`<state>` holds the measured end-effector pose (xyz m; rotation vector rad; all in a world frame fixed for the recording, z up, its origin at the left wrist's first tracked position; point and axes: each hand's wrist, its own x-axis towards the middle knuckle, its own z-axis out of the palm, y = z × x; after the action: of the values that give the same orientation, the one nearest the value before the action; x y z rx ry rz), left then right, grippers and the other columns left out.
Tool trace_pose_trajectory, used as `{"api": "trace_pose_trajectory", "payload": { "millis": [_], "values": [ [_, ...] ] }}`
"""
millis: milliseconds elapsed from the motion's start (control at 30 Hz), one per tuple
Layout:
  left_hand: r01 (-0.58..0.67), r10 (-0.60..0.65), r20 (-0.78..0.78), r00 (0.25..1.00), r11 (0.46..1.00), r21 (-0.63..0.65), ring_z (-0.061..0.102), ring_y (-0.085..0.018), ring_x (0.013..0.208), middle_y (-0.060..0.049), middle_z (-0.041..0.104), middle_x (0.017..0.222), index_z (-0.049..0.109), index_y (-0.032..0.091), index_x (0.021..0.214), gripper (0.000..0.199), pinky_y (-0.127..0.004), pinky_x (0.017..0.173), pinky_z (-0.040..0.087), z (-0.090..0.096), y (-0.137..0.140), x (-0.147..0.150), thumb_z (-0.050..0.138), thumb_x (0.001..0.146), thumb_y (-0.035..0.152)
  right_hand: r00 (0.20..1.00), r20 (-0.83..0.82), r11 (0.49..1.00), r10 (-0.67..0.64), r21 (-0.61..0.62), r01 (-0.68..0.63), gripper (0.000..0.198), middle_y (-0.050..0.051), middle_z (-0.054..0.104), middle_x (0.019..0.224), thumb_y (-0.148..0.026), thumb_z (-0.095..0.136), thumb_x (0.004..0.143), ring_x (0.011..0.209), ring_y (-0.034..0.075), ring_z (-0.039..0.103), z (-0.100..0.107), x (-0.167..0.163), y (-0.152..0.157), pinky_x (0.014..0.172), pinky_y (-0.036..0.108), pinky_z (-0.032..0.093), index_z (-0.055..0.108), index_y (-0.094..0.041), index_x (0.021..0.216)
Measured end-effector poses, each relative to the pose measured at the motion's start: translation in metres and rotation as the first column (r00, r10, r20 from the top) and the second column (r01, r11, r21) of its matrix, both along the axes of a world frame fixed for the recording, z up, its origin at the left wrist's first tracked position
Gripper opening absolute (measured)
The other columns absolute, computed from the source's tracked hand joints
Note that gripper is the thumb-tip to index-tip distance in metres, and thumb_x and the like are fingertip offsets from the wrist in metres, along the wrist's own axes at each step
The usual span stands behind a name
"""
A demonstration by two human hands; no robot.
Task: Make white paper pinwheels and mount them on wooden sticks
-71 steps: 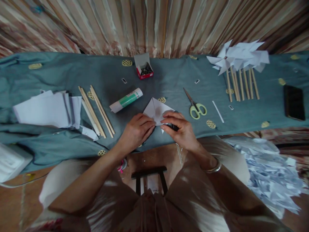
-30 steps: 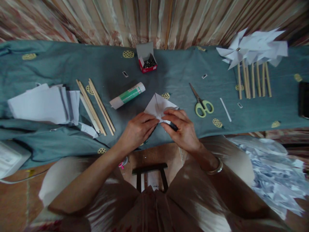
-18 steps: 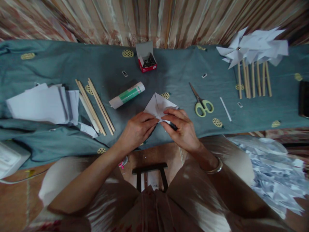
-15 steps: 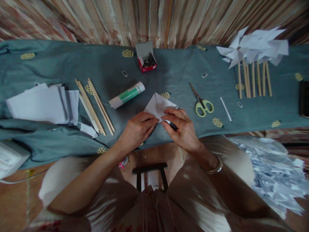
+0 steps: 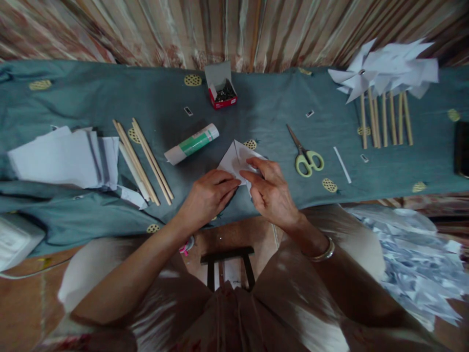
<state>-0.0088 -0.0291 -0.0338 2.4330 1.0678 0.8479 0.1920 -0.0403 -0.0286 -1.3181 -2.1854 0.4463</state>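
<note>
Left hand point(image 5: 210, 193) fingers clamped on folded paper point(image 5: 230, 160); right hand point(image 5: 270, 190) fingers apart, touching it; sheet could skew if left pinch slips under right-side pressure.

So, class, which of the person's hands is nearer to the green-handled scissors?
Right: the right hand is at the folded paper, left of the scissors; the left hand is farther left, at the same paper.

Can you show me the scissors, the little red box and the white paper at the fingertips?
Scissors point(image 5: 302, 152): head view, where the blades meet the green handles.
Red box point(image 5: 224, 103): head view, on its front wall.
White paper point(image 5: 230, 162): head view, on its upper face, left of the crease.
</note>
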Motion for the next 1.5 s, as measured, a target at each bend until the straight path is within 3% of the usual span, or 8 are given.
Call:
{"api": "trace_pose_trajectory", "payload": {
  "millis": [667,800,1033,1333,1500],
  "values": [
    [-0.006,0.007,-0.007,1.0,0.999,0.053,0.067,-0.018,0.087,-0.008,0.07,0.093,0.071,0.015,0.102,0.02,-0.031,0.078,0.057,-0.002,0.0,0.001,0.053,0.096,0.02,0.998,0.062,0.998,0.008,0.061,-0.012,0.042,0.011,0.056,0.141,-0.013,0.043,0.091,0.129,0.029,0.049,-0.01,-0.014,-0.009,0.107,0.051,0.043,0.059,-0.023,0.129],
    [-0.011,0.011,0.008,1.0,0.998,0.063,0.066,-0.017,0.087,-0.008,0.07,0.093,0.07,0.014,0.103,0.018,-0.029,0.077,0.057,-0.001,0.0,0.001,0.054,0.096,0.02,0.999,-0.012,0.998,-0.033,0.045,0.033,0.042,0.01,0.055,0.142,-0.013,0.044,0.089,0.131,0.029,0.049,-0.006,-0.007,-0.003,0.108,0.054,0.043,0.061,-0.023,0.126],
    [0.002,-0.003,0.018,1.0,1.0,0.031,0.067,-0.018,0.089,-0.009,0.071,0.095,0.071,0.015,0.101,0.018,-0.032,0.08,0.057,-0.001,0.001,0.001,0.054,0.096,0.02,0.988,-0.065,0.989,-0.142,0.022,0.143,0.051,0.012,0.057,0.141,-0.015,0.039,0.091,0.135,0.028,0.049,-0.003,0.005,0.019,0.114,0.055,0.04,0.051,-0.019,0.14],
    [0.022,-0.02,-0.071,0.997,0.999,0.03,0.064,-0.019,0.086,-0.008,0.072,0.096,0.072,0.017,0.101,0.019,-0.033,0.077,0.053,0.008,0.008,-0.015,0.055,0.094,0.017,0.979,-0.079,0.98,-0.19,0.038,0.193,0.039,0.013,0.069,0.126,-0.019,0.042,0.092,0.121,0.027,0.062,0.004,0.014,0.02,0.107,0.052,0.049,0.064,-0.017,0.124],
    [0.0,0.006,-0.071,0.997,0.997,0.081,0.063,-0.02,0.086,-0.008,0.071,0.096,0.073,0.018,0.099,0.02,-0.035,0.079,0.052,0.009,0.018,-0.029,0.056,0.091,0.013,0.973,-0.1,0.978,-0.206,-0.033,0.204,0.032,0.01,0.075,0.11,-0.021,0.044,0.092,0.104,0.025,0.07,0.011,0.015,0.011,0.096,0.045,0.056,0.069,-0.018,0.112]
  ]
}}
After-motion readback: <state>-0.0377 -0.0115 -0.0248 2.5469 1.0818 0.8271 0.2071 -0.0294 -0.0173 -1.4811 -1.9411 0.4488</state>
